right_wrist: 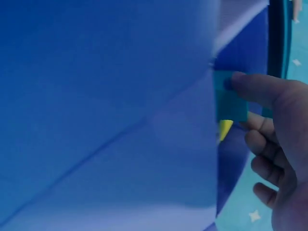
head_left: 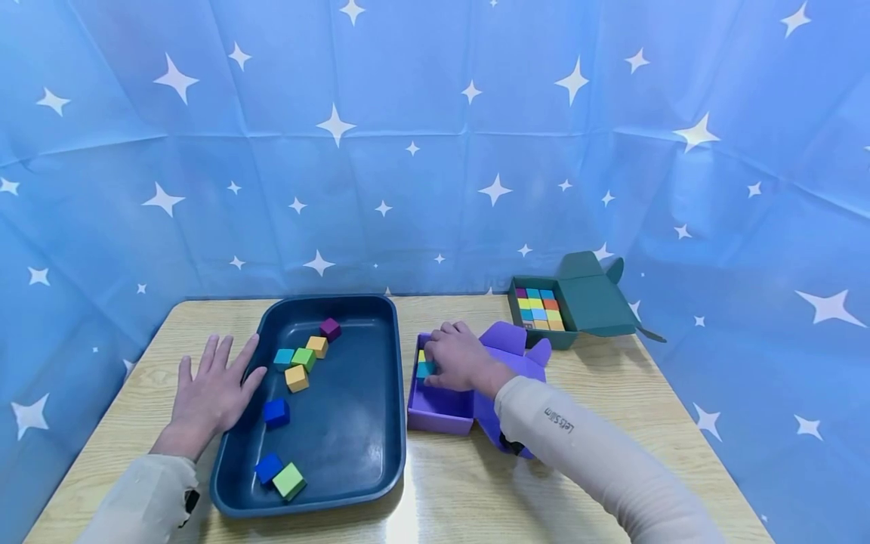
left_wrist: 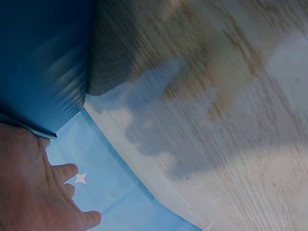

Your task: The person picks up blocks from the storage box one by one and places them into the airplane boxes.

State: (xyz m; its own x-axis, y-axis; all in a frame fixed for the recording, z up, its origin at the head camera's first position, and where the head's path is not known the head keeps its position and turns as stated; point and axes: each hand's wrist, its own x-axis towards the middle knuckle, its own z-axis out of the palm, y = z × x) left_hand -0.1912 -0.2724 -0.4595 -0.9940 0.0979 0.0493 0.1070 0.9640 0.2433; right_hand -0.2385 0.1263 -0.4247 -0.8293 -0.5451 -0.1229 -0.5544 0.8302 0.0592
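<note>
My left hand (head_left: 212,399), fingers spread, rests at the left rim of the dark blue tray (head_left: 390,483); in the left wrist view that hand (left_wrist: 38,183) touches the tray's side (left_wrist: 43,57). Inside the purple box (head_left: 440,421), my right hand (head_left: 462,359) reaches down from above. The right wrist view has this hand (right_wrist: 284,130) with thumb and index finger on a teal cube (right_wrist: 231,103), a yellow cube (right_wrist: 224,129) beside it. Teal (head_left: 424,370) and yellow (head_left: 421,355) surfaces show left of the fingers in the head view; the hand hides part of the box.
Several loose cubes lie in the tray, among them a purple (head_left: 330,329), a blue (head_left: 276,413) and a light green one (head_left: 289,481). A green box (head_left: 564,338) with rows of coloured cubes stands at the back right, lid open. A starred blue cloth (head_left: 421,211) surrounds the table.
</note>
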